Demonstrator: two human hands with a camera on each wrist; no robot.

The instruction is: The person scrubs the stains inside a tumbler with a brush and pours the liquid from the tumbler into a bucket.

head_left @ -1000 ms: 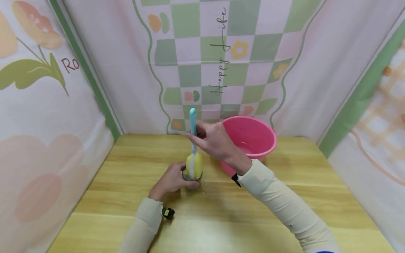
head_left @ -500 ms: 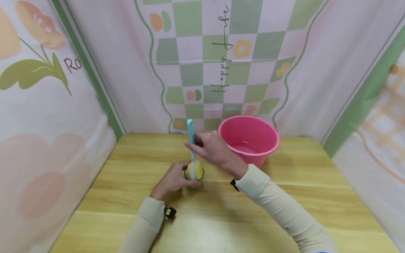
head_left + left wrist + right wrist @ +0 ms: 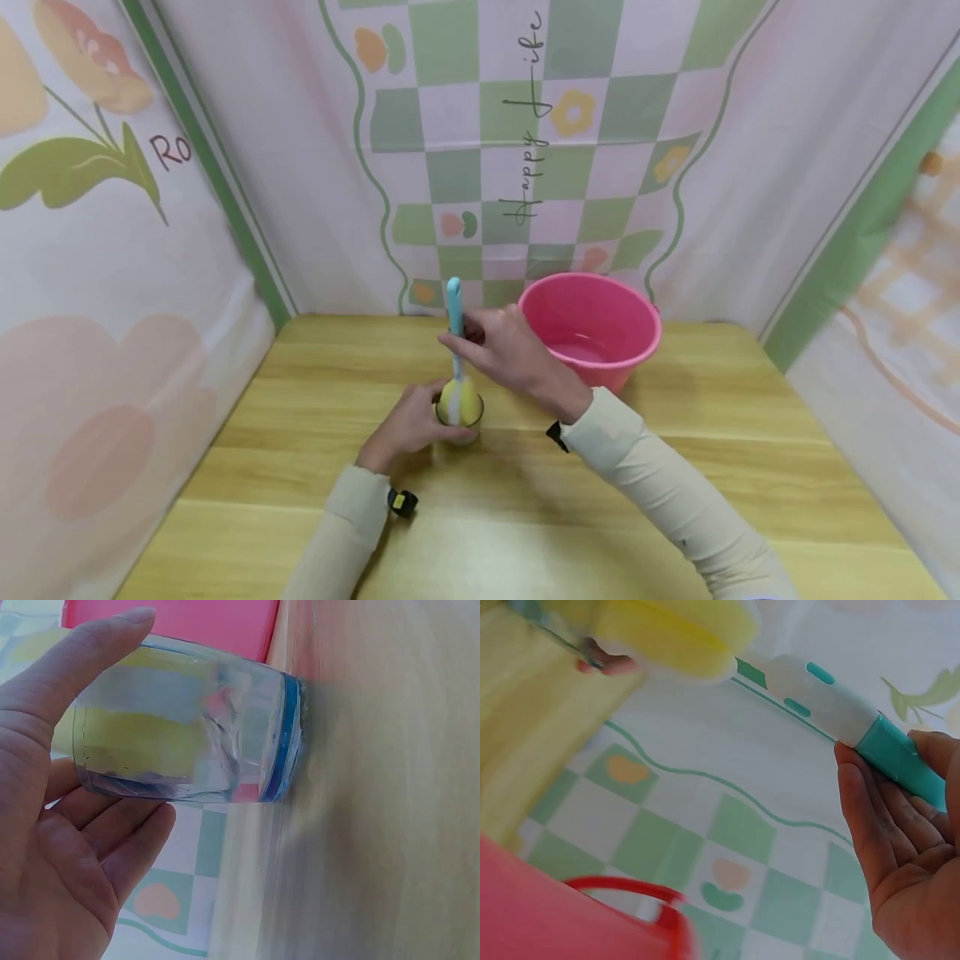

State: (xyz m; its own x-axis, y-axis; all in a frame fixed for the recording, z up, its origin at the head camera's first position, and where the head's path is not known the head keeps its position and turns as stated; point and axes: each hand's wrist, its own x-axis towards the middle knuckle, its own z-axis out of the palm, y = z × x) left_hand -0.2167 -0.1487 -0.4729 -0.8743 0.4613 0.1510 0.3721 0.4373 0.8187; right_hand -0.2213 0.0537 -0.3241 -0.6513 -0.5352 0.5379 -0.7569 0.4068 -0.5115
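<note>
A clear drinking glass [image 3: 469,430] with a bluish base stands on the wooden table. My left hand [image 3: 408,423] grips it from the left, thumb along the near side and fingers on the far side. Upright in the glass is a sponge bottle brush [image 3: 455,307], its teal handle pointing up. Its yellow and white sponge head shows through the glass wall [image 3: 247,712] in the left wrist view, with the upper part above the rim. My right hand [image 3: 513,346] pinches the handle between thumb and fingers; in the right wrist view the teal grip [image 3: 900,759] lies along the fingers.
A pink plastic bucket [image 3: 600,312] stands just right of the right hand, near the back of the table [image 3: 337,358]. Printed cloth walls [image 3: 322,208] close off the back and both sides.
The right hand has pushed the brush lower, sinking its sponge deeper into the glass, then raised it very slightly. The left hand keeps its hold on the glass.
</note>
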